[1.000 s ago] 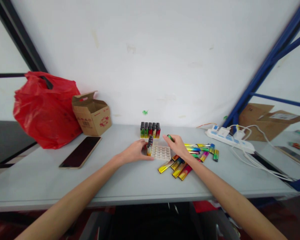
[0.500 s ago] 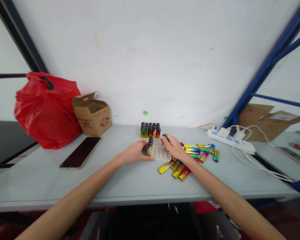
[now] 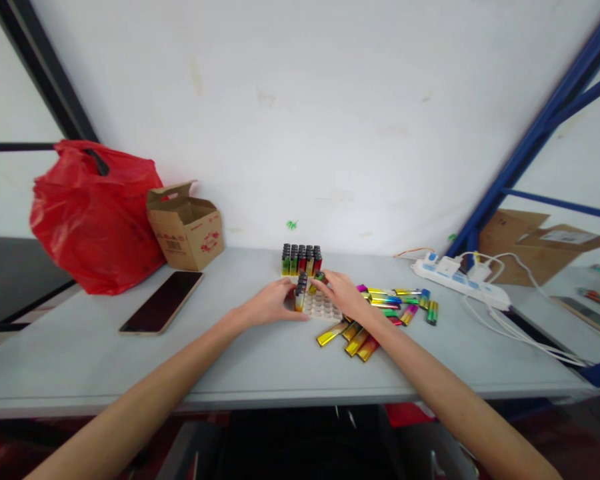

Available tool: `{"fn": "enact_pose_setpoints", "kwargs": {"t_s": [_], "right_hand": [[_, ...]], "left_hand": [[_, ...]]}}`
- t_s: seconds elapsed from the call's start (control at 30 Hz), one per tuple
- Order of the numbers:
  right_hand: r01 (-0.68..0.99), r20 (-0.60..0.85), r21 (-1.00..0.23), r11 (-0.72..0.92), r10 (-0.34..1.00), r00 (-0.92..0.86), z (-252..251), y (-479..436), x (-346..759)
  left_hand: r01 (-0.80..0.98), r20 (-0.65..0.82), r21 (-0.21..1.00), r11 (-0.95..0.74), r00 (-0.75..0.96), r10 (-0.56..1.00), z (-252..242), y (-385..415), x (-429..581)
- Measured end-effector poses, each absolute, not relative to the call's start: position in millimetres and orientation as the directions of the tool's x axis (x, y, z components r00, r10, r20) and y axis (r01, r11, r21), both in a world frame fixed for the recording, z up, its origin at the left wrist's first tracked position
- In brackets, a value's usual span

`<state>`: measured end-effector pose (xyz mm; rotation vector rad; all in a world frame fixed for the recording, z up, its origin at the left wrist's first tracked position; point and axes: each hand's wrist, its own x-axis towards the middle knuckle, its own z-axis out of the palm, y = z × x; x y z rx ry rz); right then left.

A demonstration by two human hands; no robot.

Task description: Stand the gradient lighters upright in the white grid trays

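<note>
A pale tray with rows of round holes (image 3: 324,307) lies on the table, with a column of upright black-topped lighters (image 3: 301,293) along its left side. My left hand (image 3: 273,303) rests at the tray's left edge, fingers apart around that column. Between the fingertips of my right hand (image 3: 339,291) is a green and yellow lighter (image 3: 316,283), held over the tray's back part, just right of the column. Behind the tray stands a block of upright lighters (image 3: 301,261). Loose shiny lighters (image 3: 359,339) are piled to the right, partly under my right forearm.
A phone (image 3: 163,303) lies at the left, near an open cardboard box (image 3: 187,227) and a red plastic bag (image 3: 97,217). On the right are a white power strip (image 3: 460,283) with cables and a blue metal frame (image 3: 513,160). The table's front edge (image 3: 300,399) is nearest me.
My right hand has moved left with the green and yellow lighter, from the tray's back right to beside the standing column. My left hand has stayed in place.
</note>
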<state>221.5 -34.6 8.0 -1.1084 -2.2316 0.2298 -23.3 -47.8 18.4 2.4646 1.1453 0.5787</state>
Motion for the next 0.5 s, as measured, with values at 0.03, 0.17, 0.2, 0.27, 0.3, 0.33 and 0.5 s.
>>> {"fn": "enact_pose_setpoints", "kwargs": {"t_s": [0.03, 0.17, 0.2, 0.27, 0.3, 0.33, 0.5], "right_hand": [[0.659, 0.457, -0.392, 0.641, 0.758, -0.465, 7.9, -33.7, 221.1], [0.641, 0.447, -0.389, 0.662, 0.744, -0.497, 8.3, -32.9, 220.8], [0.632, 0.445, -0.394, 0.668, 0.74, -0.504, 7.8, -32.8, 220.9], [0.612, 0.445, -0.397, 0.684, 0.727, -0.523, 6.2, -32.6, 220.8], [0.606, 0.447, -0.395, 0.691, 0.721, -0.53, 5.1, -32.3, 220.5], [0.603, 0.452, -0.394, 0.694, 0.717, -0.53, 4.3, -32.1, 220.2], [0.599, 0.459, -0.449, 0.663, 0.747, -0.482, 5.6, -33.6, 219.5]], "left_hand": [[0.629, 0.214, 0.483, -0.608, 0.589, 0.779, 18.7, -48.0, -23.3], [0.609, 0.236, 0.494, -0.621, 0.593, 0.77, 19.9, -48.7, -23.4], [0.604, 0.238, 0.498, -0.622, 0.595, 0.768, 20.1, -48.7, -23.5], [0.595, 0.235, 0.506, -0.624, 0.601, 0.764, 20.1, -48.4, -23.6], [0.595, 0.233, 0.507, -0.623, 0.602, 0.764, 20.0, -48.3, -23.7], [0.598, 0.231, 0.506, -0.621, 0.6, 0.766, 19.7, -48.1, -23.8], [0.602, 0.227, 0.506, -0.618, 0.598, 0.769, 18.0, -47.3, -24.2]]}}
